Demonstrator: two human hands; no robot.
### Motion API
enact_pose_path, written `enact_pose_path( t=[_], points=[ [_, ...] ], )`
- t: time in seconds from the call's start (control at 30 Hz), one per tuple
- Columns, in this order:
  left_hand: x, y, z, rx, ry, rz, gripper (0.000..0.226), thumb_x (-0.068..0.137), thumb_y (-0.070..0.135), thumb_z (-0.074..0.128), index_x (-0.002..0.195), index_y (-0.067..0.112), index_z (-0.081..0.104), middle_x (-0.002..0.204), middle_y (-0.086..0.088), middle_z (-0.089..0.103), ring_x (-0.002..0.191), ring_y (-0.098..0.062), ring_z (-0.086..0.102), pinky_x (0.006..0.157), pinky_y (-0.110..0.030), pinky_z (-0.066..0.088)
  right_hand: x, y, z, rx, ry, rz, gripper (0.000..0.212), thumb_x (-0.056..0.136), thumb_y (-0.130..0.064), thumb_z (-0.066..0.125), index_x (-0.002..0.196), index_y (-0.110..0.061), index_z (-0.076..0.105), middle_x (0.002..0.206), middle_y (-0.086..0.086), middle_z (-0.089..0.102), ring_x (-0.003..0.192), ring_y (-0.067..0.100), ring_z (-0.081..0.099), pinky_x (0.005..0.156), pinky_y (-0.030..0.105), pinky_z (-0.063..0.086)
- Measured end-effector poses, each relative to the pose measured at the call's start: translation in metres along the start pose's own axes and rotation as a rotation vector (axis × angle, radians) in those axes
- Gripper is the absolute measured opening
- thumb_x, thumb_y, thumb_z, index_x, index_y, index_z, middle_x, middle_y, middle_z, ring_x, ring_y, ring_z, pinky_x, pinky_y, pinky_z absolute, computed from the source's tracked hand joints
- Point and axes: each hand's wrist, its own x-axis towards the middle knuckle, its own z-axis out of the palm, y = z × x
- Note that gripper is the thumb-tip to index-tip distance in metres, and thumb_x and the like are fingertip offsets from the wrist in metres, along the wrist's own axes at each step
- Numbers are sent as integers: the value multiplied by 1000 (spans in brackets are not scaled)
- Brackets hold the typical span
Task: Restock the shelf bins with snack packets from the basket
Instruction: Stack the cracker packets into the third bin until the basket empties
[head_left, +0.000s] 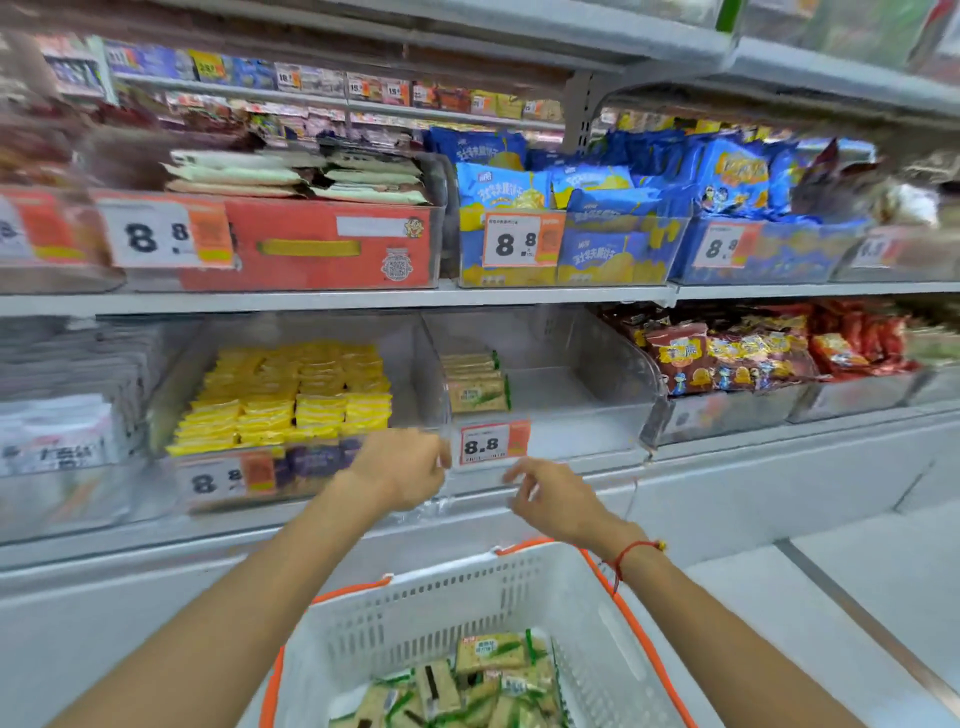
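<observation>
Left hand (402, 467) up at the front edge of a clear bin (597, 415), fingers curled at its left front corner; blurred, so whether gripping the plastic or just touching it, cannot tell. Right hand (556, 499) just to the right of it and slightly lower, fingers spread and loosely bent, holding nothing, just in front of the bin's front lip. Red string (631, 556) round the right wrist. Between the two hands and a little above, a price tag (493, 444) reading 8.8. Beyond the hands, inside the bin, a small stack of green-and-tan snack packets (475, 384) against the left wall. Below both forearms, a white basket (467, 597) with orange handles, more of the same packets (467, 686) heaped inside. Left of the left hand, a bin of yellow packets (291, 395).
</observation>
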Motion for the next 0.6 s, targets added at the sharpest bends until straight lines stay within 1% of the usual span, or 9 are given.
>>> enact_pose_path(
  t=[0.1,0.17,0.2,0.27,0.33,0.4,0.47,0.53,0.6],
  points=[
    [-37,7,35,-115,10,-50,31,93,28,44,119,33,60,125,5,62,118,-21,55,90,-31,44,-40,7,33,24,-127,72,18,87,-16,58,101,-24,66,77,-6,59,82,17,61,73,28,48],
    [-61,12,68,-186,-14,-86,31,92,26,44,118,33,60,124,5,62,117,-20,56,90,-31,44,-62,14,56,59,-173,104,23,87,-12,55,88,-32,64,84,-2,63,90,24,66,76,35,53],
    [-70,14,85,-201,-51,-98,32,92,25,44,119,33,59,125,5,62,117,-20,56,91,-31,43,-71,16,68,57,-205,130,25,87,-11,52,87,-33,63,91,-1,64,93,27,66,76,36,53],
    [-83,18,113,-175,-137,-79,35,92,23,46,123,32,57,128,5,60,120,-21,53,94,-30,41,-82,16,90,-76,-294,135,27,90,-11,47,100,-27,67,110,1,63,102,27,61,73,30,46],
    [-87,24,133,-189,-165,-57,35,92,23,47,125,30,57,129,5,59,121,-20,52,96,-30,40,-88,14,112,-165,-373,132,28,91,-13,48,111,-21,66,123,2,59,108,25,57,79,31,46],
    [-89,30,152,-224,-152,-73,34,94,24,45,125,28,57,127,4,61,119,-20,54,97,-32,42,-94,14,136,-177,-447,150,28,92,-16,48,114,-18,65,129,3,55,111,25,55,89,35,47],
    [-92,31,177,-255,-197,-112,33,95,23,44,124,29,58,127,4,61,116,-21,56,92,-33,46,-101,21,161,-191,-501,174,28,94,-16,46,115,-16,64,132,5,54,112,26,55,89,35,47],
    [-100,28,213,-347,-299,-162,32,96,21,43,122,29,59,127,4,60,115,-20,56,89,-32,47,-108,37,185,-179,-548,235,30,93,-16,46,118,-18,63,135,5,52,114,26,55,90,33,46],
    [-108,26,249,-518,-429,-223,33,97,16,41,123,26,59,131,1,57,114,-21,57,86,-31,47,-116,55,206,-181,-582,299,32,93,-15,47,123,-20,58,137,4,49,119,25,52,93,33,43]
  ],
)
